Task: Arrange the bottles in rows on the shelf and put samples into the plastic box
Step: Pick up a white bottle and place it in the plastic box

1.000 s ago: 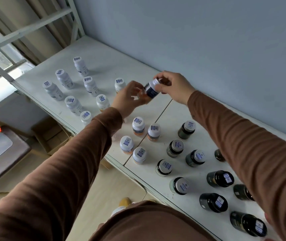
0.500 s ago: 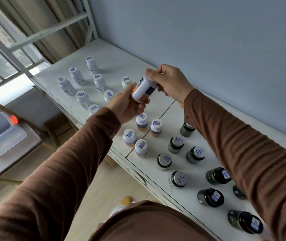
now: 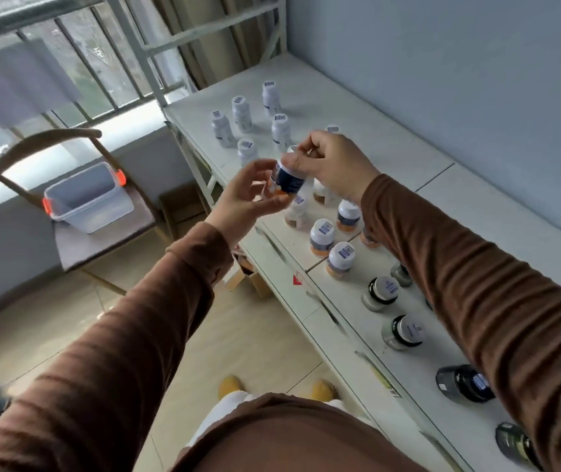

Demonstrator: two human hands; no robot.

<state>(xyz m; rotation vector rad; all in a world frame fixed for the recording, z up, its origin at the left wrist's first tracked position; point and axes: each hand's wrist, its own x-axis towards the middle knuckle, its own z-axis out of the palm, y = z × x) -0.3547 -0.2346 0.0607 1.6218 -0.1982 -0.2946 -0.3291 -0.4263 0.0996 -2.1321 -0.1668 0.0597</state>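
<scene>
Both hands are pinching one bottle (image 3: 286, 177) over the shelf (image 3: 408, 155) edge: left hand (image 3: 250, 195) underneath, right hand (image 3: 335, 165) gripping the cap. If the cap's twisting loose, it's probably dropping short of the box (image 3: 90, 199).

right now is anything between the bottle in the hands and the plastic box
Nothing visible. The bottle is held in both hands, left hand and right hand, off the shelf. The box sits open on a chair to the left, across open floor.
</scene>
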